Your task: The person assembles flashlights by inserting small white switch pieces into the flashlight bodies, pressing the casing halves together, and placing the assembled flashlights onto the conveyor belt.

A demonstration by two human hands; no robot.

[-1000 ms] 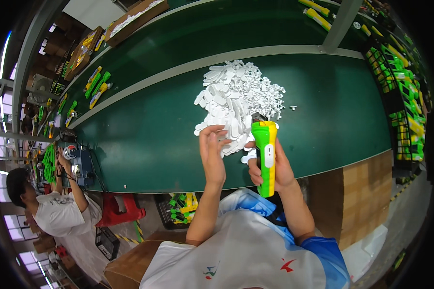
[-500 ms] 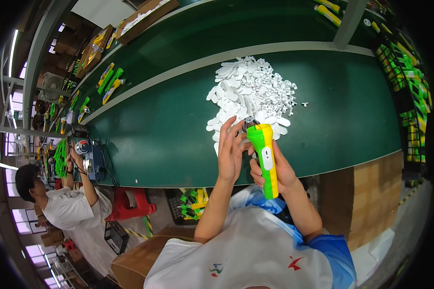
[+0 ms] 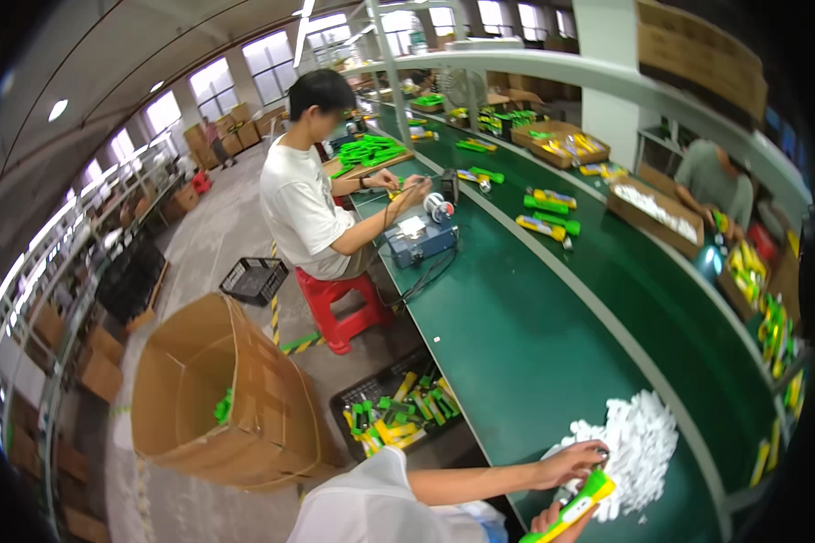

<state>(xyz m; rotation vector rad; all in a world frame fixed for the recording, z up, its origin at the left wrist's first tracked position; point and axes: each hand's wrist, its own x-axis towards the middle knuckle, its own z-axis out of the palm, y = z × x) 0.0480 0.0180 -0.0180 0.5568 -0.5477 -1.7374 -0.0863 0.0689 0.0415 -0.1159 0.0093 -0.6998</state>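
Observation:
A green and yellow flashlight (image 3: pixel 590 498) with a white switch plate lies in my right hand (image 3: pixel 552 521), whose fingers wrap round its body at the lower right. Just beyond the flashlight's wide head is my left hand (image 3: pixel 566 465), its fingers bent together over a small dark, shiny piece that I cannot make out. Close behind both hands, a heap of small white plastic parts (image 3: pixel 638 448) covers that stretch of the green bench (image 3: pixel 493 335).
A black crate (image 3: pixel 340 404) of flashlight parts stands below the bench edge, beside a big open carton (image 3: pixel 177 380). A co-worker (image 3: pixel 299 195) sits on a red stool (image 3: pixel 321 303) at a blue machine (image 3: pixel 421 242). Flashlights (image 3: pixel 541 226) lie on the belt.
My view has swung left, bringing the co-worker, carton and aisle into the picture. The hands and flashlight now appear at the lower right, with the right hand still holding the flashlight.

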